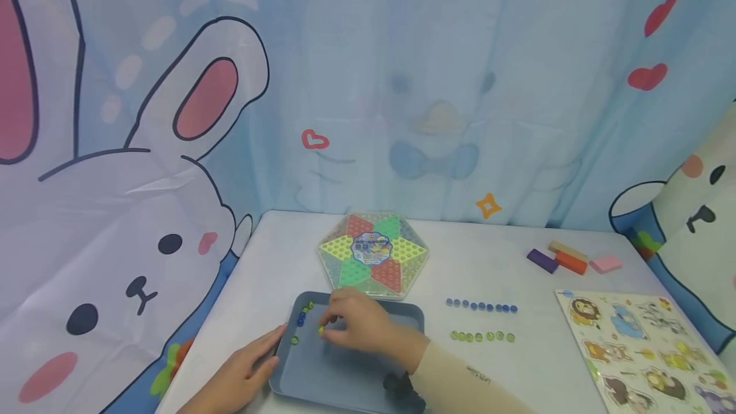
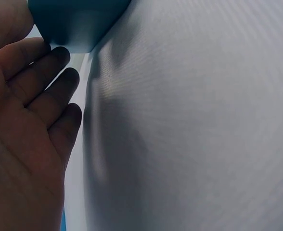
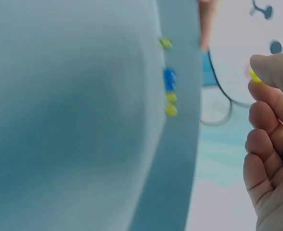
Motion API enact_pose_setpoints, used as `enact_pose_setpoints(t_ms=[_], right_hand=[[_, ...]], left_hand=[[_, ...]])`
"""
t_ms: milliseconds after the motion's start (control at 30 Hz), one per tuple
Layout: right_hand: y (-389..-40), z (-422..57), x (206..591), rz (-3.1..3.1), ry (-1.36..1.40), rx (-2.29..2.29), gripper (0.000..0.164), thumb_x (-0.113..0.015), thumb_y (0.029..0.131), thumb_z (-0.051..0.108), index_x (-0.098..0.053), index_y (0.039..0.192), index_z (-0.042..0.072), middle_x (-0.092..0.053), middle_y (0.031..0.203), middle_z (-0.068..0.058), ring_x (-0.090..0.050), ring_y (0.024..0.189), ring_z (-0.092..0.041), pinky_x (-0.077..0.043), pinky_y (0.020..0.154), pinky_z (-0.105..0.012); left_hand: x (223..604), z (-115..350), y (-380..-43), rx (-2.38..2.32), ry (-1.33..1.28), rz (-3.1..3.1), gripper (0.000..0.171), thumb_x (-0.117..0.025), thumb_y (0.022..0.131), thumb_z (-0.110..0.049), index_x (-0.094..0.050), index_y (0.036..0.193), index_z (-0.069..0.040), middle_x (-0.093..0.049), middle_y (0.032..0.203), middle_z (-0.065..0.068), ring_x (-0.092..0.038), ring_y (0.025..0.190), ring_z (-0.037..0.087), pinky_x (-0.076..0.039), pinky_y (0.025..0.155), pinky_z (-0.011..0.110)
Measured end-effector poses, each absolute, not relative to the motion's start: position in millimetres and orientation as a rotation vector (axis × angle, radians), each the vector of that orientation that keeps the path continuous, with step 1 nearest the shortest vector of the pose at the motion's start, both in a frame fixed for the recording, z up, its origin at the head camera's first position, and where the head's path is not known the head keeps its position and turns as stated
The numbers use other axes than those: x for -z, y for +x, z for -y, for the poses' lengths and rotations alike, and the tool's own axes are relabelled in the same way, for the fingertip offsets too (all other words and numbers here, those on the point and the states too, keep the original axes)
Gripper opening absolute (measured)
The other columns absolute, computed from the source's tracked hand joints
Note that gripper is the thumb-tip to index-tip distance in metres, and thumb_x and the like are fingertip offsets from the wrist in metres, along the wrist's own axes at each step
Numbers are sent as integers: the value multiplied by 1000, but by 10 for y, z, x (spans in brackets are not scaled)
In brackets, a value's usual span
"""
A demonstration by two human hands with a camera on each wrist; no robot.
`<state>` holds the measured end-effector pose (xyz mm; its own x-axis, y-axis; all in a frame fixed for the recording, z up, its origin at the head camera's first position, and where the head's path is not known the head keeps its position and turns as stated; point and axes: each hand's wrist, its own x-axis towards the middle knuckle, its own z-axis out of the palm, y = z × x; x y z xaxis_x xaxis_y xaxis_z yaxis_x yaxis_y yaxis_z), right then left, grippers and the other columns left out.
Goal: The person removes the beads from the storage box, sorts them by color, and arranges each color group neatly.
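Observation:
My right hand (image 1: 359,321) is over the grey-blue tray (image 1: 345,375), pinching a small yellow marble (image 3: 255,75) between thumb and forefinger. Along the tray's left side lie a lone yellow-green marble (image 1: 294,340), a pair of blue marbles (image 1: 301,320) and more yellow-green marbles (image 1: 310,305) near the far corner. My left hand (image 1: 244,366) is at the tray's left edge, fingers extended and fingertips right by the rim. The left wrist view shows that palm with its fingers close to the tray wall (image 2: 79,24).
Behind the tray lies a hexagonal Chinese checkers board (image 1: 397,248). To the right are a row of blue marbles (image 1: 482,306) and a row of yellow-green marbles (image 1: 479,337). Farther right are coloured blocks (image 1: 571,262) and an animal picture board (image 1: 650,350). A printed curtain (image 1: 368,82) hangs behind.

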<state>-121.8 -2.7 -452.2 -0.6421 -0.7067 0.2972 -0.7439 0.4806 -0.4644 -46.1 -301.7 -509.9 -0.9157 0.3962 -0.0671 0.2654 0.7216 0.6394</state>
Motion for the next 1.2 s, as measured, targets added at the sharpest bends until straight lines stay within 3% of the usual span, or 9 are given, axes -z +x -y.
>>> enact_pose_setpoints(t_ms=[233, 433, 633, 933, 1200], right_hand=[[-1289, -456, 4352, 2675, 1092, -955, 9, -84, 90, 27, -81, 97, 23, -65, 90, 9, -60, 86, -14, -51, 74, -20], [-1322, -836, 4300, 2551, 1010, -888, 11, -88, 86, 22, -80, 94, 21, -68, 92, 6, -60, 90, -11, -55, 78, -28], [-1283, -1284, 4250, 2631, 765, -844, 15, -90, 83, 23, -81, 96, 23, -64, 89, 13, -54, 90, -4, -56, 77, -25], [-1148, -2044, 4303, 2642, 502, -747, 16, -89, 83, 17, -79, 94, 24, -65, 88, 12, -56, 90, -6, -56, 75, -27], [-975, -2703, 4449, 2719, 271, -658, 14, -88, 84, 19, -80, 96, 23, -67, 90, 8, -59, 90, -14, -55, 74, -30]], left_hand=[[5106, 3025, -458, -959, 554, -2736, 60, -47, 111, -46, -35, 164, -22, -43, 167, 5, -45, 150, 35, -50, 117, 40], [5116, 3035, -460, -944, 540, -2732, 60, -47, 111, -46, -36, 164, -20, -44, 166, 4, -45, 150, 35, -50, 117, 36], [5088, 3024, -468, -956, 538, -2712, 60, -47, 111, -45, -35, 164, -20, -43, 167, 3, -44, 151, 35, -49, 118, 36], [5099, 3042, -475, -939, 523, -2689, 63, -46, 110, -50, -35, 165, -20, -44, 166, 4, -45, 150, 35, -50, 117, 38], [5120, 3038, -469, -964, 594, -2761, 57, -50, 111, -40, -40, 162, -15, -48, 163, 7, -48, 147, 31, -51, 115, 32]])
